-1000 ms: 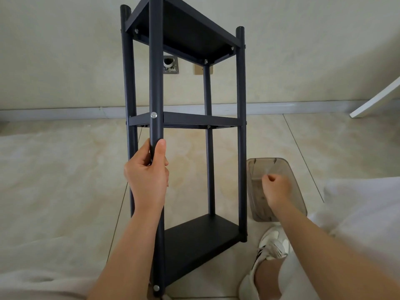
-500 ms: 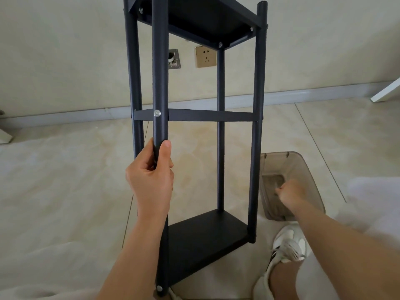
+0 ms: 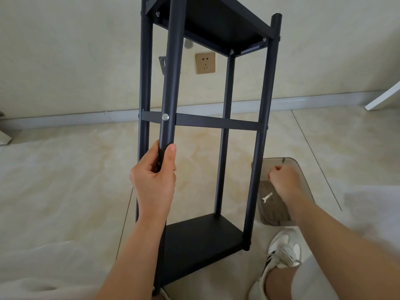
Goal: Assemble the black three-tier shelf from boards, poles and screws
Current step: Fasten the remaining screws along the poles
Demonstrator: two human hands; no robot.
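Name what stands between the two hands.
In the head view, the shelf's front-right pole stands between the left hand, gripping the nearest pole, and the right hand.

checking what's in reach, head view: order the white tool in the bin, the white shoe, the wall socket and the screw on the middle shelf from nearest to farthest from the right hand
From the right hand, over the grey bin:
1. White tool: in the bin, just below-left of the hand.
2. White shoe: on the floor, nearer the person.
3. Screw: left, on the front pole at the middle shelf.
4. Wall socket: on the wall behind the shelf.
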